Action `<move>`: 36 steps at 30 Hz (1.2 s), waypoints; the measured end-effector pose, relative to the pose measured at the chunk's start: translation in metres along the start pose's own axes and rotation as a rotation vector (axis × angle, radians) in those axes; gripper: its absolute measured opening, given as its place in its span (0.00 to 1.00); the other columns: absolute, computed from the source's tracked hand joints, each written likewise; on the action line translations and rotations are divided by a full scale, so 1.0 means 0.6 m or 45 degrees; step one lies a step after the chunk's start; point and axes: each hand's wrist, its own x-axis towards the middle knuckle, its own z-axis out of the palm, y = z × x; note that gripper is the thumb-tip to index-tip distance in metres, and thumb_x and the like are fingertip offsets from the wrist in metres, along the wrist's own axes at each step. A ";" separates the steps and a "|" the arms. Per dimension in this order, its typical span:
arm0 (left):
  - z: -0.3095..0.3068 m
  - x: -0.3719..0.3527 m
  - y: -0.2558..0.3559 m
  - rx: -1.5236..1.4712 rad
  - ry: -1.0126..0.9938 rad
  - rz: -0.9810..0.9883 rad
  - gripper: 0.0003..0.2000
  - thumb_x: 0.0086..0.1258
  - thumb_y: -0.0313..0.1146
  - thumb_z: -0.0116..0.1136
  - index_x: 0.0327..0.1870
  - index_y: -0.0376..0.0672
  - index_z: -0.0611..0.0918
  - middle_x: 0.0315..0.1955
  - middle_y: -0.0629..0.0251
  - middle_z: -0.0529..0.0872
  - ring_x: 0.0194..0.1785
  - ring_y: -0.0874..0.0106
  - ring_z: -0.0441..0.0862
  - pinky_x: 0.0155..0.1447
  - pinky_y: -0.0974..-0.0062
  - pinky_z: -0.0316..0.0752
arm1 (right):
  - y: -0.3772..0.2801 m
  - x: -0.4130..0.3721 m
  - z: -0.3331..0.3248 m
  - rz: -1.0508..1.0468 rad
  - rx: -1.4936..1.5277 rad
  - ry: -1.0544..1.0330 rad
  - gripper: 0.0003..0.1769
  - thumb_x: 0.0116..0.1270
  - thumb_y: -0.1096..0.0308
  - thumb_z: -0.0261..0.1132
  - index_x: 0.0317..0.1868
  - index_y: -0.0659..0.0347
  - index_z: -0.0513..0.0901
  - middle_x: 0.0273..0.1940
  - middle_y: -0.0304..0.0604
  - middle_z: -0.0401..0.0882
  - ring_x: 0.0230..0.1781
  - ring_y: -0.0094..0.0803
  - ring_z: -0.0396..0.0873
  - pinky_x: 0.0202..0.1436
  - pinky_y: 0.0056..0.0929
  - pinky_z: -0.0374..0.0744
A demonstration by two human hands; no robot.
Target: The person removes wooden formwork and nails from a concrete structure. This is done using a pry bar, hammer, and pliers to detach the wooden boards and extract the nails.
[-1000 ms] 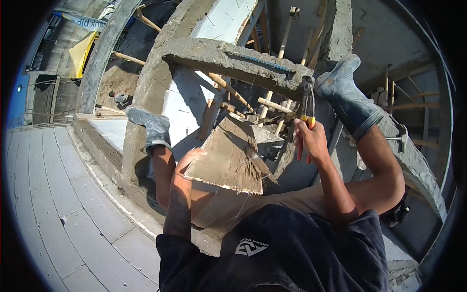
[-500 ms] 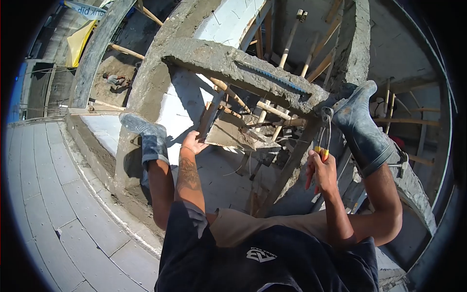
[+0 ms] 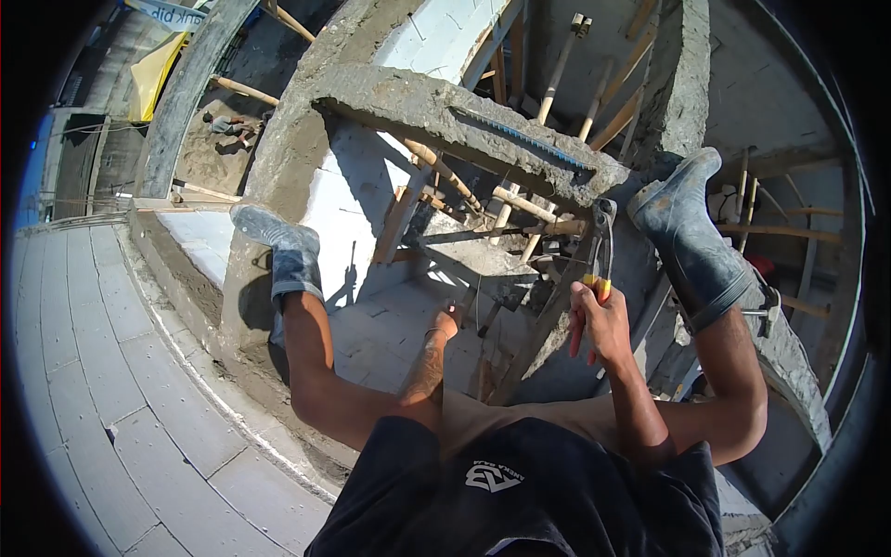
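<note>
My right hand (image 3: 603, 325) is closed round the red and yellow handles of the pincers (image 3: 601, 243), whose metal jaws point up, away from me, beside the concrete beam. My left hand (image 3: 447, 320) is over the opening between my legs, its fingers curled together; what they hold, if anything, is too small to make out. Beyond it a greyish board (image 3: 478, 252) lies lower down among timber and bamboo props. A blue-toothed saw blade (image 3: 524, 141) rests along the top of the rough concrete beam (image 3: 399, 91).
My boots (image 3: 682, 237) stand on concrete on both sides of the opening. Bamboo props (image 3: 441, 174) cross below. Grey blocks (image 3: 158, 371) form a wall at the left. Another person (image 3: 227, 125) is far below at the upper left. A metal clamp (image 3: 766, 311) is by my right knee.
My left hand has let go of the board and moved right and closer to my body. The board is now farther down. The pincers have shifted slightly left with my right hand.
</note>
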 end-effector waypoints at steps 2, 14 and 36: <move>0.036 -0.042 0.046 -0.437 -0.102 -0.158 0.23 0.63 0.53 0.45 0.40 0.39 0.80 0.38 0.52 0.81 0.43 0.52 0.78 0.45 0.64 0.72 | 0.002 -0.001 -0.001 -0.015 -0.002 0.012 0.15 0.64 0.61 0.54 0.27 0.64 0.69 0.16 0.40 0.68 0.08 0.24 0.67 0.05 0.23 0.67; 0.002 -0.121 0.141 0.591 -0.165 -0.273 0.27 0.69 0.51 0.31 0.38 0.41 0.82 0.43 0.53 0.81 0.47 0.58 0.78 0.51 0.63 0.71 | -0.013 -0.020 -0.024 -0.124 0.044 0.114 0.15 0.64 0.60 0.55 0.25 0.62 0.69 0.15 0.39 0.68 0.12 0.24 0.68 0.13 0.22 0.68; -0.244 -0.266 0.303 -0.965 0.143 0.952 0.23 0.68 0.35 0.49 0.59 0.30 0.64 0.57 0.49 0.69 0.60 0.62 0.68 0.61 0.71 0.64 | -0.200 -0.252 -0.189 -0.745 0.218 0.435 0.09 0.65 0.67 0.53 0.42 0.63 0.72 0.27 0.35 0.69 0.20 0.21 0.68 0.23 0.20 0.69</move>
